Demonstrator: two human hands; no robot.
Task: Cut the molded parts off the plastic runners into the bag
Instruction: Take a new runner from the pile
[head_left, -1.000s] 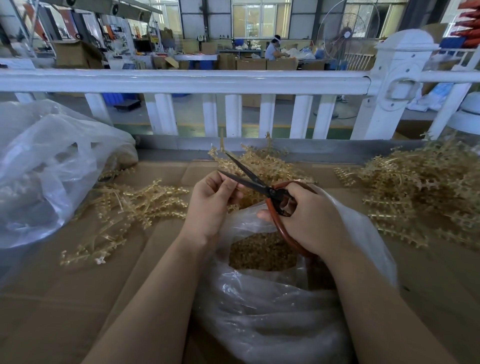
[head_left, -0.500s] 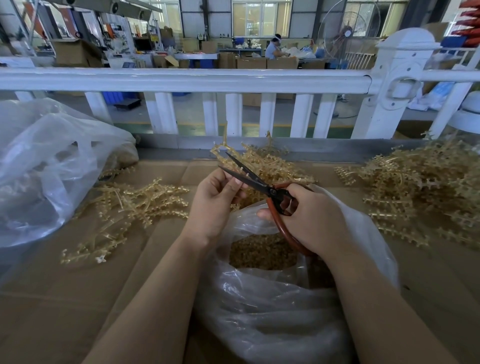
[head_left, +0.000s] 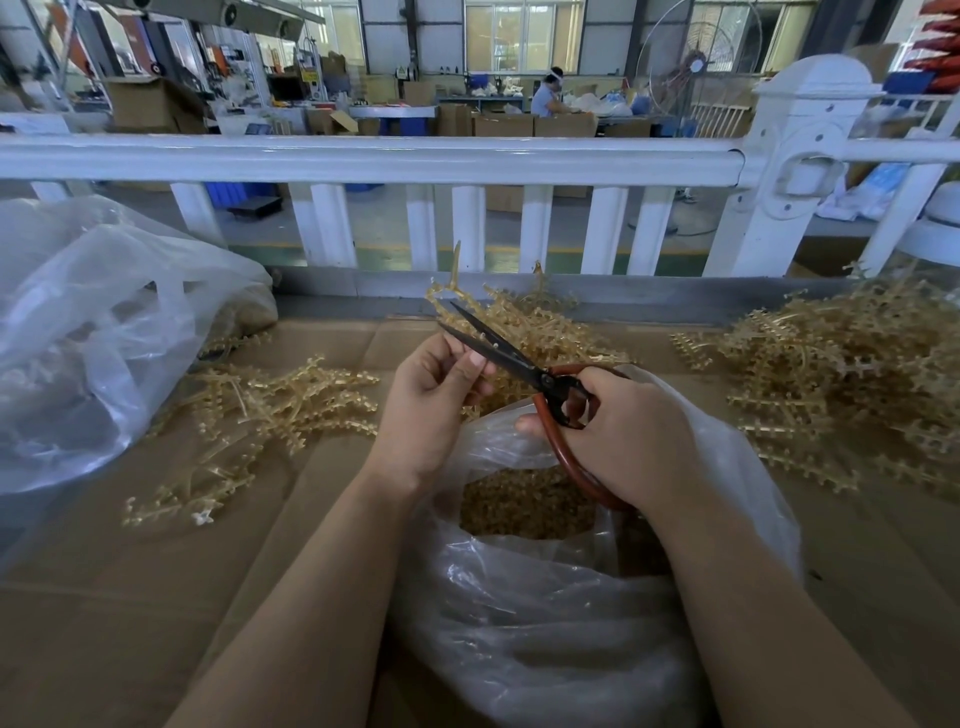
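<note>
My left hand (head_left: 431, 400) pinches a thin amber plastic runner (head_left: 451, 291) that sticks up beyond the fingers. My right hand (head_left: 623, 431) grips red-handled scissors (head_left: 524, 364); their dark blades are parted and point up-left around the runner, just above my left fingertips. Both hands hover over a clear plastic bag (head_left: 545, 623) whose open mouth shows a heap of small amber cut parts (head_left: 524, 504).
Piles of amber runners lie on the cardboard-covered table (head_left: 130, 597): one at the left (head_left: 270, 410), one behind the hands (head_left: 540, 332), a large one at the right (head_left: 841, 384). Another clear bag (head_left: 88, 332) bulges at the left. A white railing (head_left: 363, 156) borders the far edge.
The runner in my left hand has risen slightly, its tip now standing higher above the blades. The scissors stay parted and both hands remain nearly in place.
</note>
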